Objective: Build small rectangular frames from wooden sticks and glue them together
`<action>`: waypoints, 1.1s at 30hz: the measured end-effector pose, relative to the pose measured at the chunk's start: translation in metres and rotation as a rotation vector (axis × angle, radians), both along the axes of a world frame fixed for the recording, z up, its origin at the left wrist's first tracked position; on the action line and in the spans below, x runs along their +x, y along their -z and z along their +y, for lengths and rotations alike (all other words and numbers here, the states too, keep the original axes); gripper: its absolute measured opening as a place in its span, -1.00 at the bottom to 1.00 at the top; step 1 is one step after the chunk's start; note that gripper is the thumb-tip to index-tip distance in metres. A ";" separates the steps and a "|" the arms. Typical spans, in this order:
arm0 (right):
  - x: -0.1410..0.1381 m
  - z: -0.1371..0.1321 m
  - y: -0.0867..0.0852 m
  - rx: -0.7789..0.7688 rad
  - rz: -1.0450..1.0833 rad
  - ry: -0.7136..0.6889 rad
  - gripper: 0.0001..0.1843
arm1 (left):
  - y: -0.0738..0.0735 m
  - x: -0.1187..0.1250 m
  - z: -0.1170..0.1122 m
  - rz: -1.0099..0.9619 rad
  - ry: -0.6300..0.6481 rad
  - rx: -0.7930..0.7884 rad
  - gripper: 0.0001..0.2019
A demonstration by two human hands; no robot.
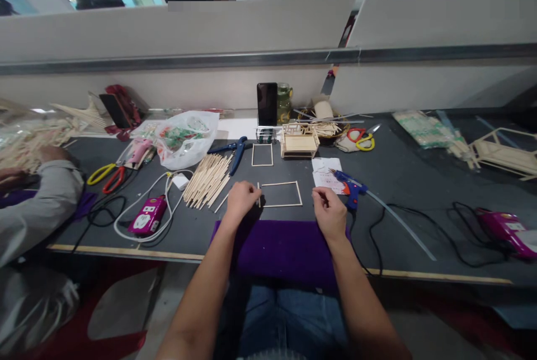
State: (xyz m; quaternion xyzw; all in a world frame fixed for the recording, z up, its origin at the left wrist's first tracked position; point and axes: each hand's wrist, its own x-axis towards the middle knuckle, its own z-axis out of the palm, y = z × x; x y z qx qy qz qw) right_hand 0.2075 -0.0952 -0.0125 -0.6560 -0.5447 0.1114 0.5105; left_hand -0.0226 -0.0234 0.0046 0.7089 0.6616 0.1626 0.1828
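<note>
Sticks lie in a loose pile on the dark surface, left of the left hand. Thumb and forefinger of this hand pinch a short stick at the left end of a rectangular frame. The frame lies flat between the hands, which are well apart. The right hand is curled; whether it holds anything cannot be determined. A blue glue gun rests just beyond, to its right.
</note>
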 end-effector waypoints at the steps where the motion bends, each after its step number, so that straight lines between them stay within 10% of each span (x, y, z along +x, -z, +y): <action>1: 0.001 0.000 -0.001 -0.002 0.040 0.010 -0.75 | 0.000 -0.006 0.001 -0.109 -0.029 -0.017 -0.74; 6: 0.004 0.005 -0.009 0.023 0.384 0.051 -0.73 | 0.001 -0.023 -0.002 -0.645 -0.191 0.029 -0.73; 12: 0.009 0.008 -0.020 0.117 0.740 0.109 -0.72 | 0.001 -0.016 -0.013 -0.829 -0.248 -0.100 -0.73; 33: -0.023 0.017 -0.018 -0.052 0.095 -0.106 -0.79 | 0.011 0.014 -0.001 -0.275 -0.110 -0.223 -0.76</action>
